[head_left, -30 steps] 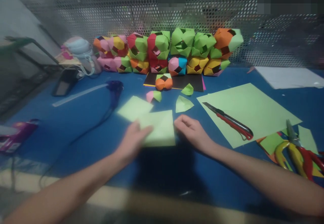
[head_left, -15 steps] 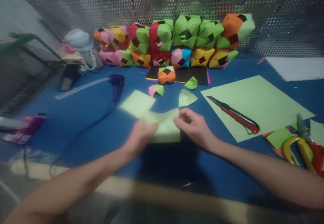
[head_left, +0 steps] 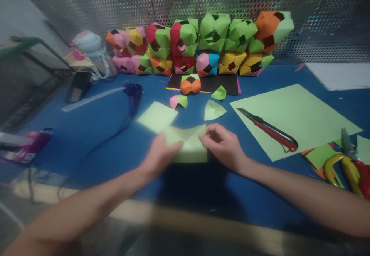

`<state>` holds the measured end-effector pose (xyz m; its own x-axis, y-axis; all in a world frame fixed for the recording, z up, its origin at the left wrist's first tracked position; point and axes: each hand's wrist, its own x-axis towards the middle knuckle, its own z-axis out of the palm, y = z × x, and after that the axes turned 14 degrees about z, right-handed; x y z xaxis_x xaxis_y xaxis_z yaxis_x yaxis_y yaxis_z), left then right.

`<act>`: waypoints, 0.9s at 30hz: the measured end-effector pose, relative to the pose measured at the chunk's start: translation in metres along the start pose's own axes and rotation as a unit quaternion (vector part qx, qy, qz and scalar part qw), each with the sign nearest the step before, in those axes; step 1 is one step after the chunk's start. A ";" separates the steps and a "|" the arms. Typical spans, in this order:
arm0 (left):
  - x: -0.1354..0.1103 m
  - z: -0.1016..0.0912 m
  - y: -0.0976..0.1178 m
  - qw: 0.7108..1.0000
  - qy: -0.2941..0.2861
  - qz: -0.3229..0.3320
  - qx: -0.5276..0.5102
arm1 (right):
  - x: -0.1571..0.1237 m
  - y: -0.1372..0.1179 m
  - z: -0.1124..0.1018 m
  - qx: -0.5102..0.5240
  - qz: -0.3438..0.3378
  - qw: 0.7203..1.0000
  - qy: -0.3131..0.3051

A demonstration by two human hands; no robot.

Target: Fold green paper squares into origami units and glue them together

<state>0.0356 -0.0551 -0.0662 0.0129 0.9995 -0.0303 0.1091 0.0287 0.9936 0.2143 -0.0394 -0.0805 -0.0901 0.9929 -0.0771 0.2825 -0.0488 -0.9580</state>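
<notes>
Now the paper [head_left: 190, 152], flatter a second ago, bows near the desk's [head_left: 266, 204] front edge, sides pinched by left hand [head_left: 159, 152] and right hand [head_left: 224, 143], shaping apparently underway.

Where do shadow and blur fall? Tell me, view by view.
Head view: a dark shadow lies on the blue table below the held green paper; head view: the left hand looks soft, as does the magenta item at the left edge.
</notes>
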 end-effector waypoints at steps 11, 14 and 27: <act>-0.001 -0.003 -0.007 0.994 -0.024 -0.004 -0.102 | -0.003 0.005 -0.001 -0.037 -0.045 0.998 0.001; 0.001 -0.005 -0.006 0.999 -0.021 -0.005 -0.040 | -0.002 0.005 -0.001 -0.023 -0.037 0.999 -0.006; -0.002 0.002 0.004 1.000 0.014 0.017 0.006 | 0.000 -0.001 0.000 0.019 0.021 0.999 -0.019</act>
<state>0.0380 -0.0566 -0.0624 -0.0102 0.9999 0.0070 0.1208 -0.0057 0.9927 0.2146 -0.0394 -0.0799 -0.1154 0.9852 -0.1266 0.2498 -0.0946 -0.9637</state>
